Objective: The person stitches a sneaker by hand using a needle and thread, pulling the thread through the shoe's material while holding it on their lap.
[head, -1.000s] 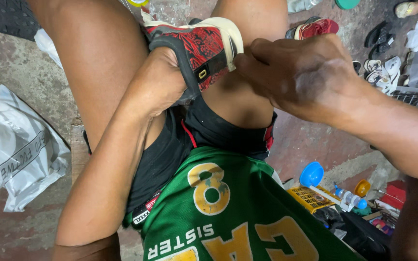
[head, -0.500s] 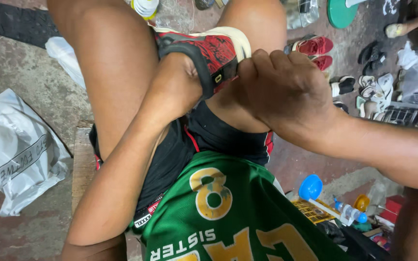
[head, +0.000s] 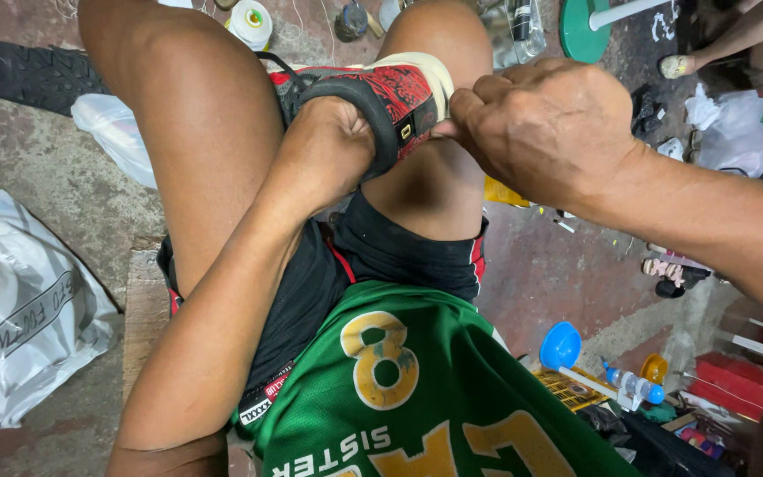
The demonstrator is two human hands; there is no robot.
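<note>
The person sits with knees apart, and a red and black shoe (head: 380, 99) with a pale sole is wedged between the thighs, up near the knees. The left hand (head: 327, 152) is curled tight around the shoe's black edge from below, fingers closed on it. The right hand (head: 547, 131) is bunched into a fist right at the shoe's pale end, thumb and fingers pinched together against it; whatever it pinches is too small to make out. The two hands sit close, with the shoe between them.

The person wears a green jersey (head: 417, 397) with yellow print and black shorts (head: 381, 256), and sits on a low wooden seat (head: 145, 309) whose edge shows beside the left thigh.

On the concrete floor (head: 55, 185), a crumpled white plastic bag (head: 19, 309) lies off to the left, and a second, clear bag (head: 121, 132) lies behind the left leg. A spool of thread (head: 250, 21) stands beyond the knees. To the right, low down, there is a blue round-headed tool (head: 561, 346), a small plastic bottle (head: 633, 385) and a red box (head: 735, 382). A green disc (head: 580, 31) on a white pole stands at the far right, near another person's foot (head: 677, 65).
</note>
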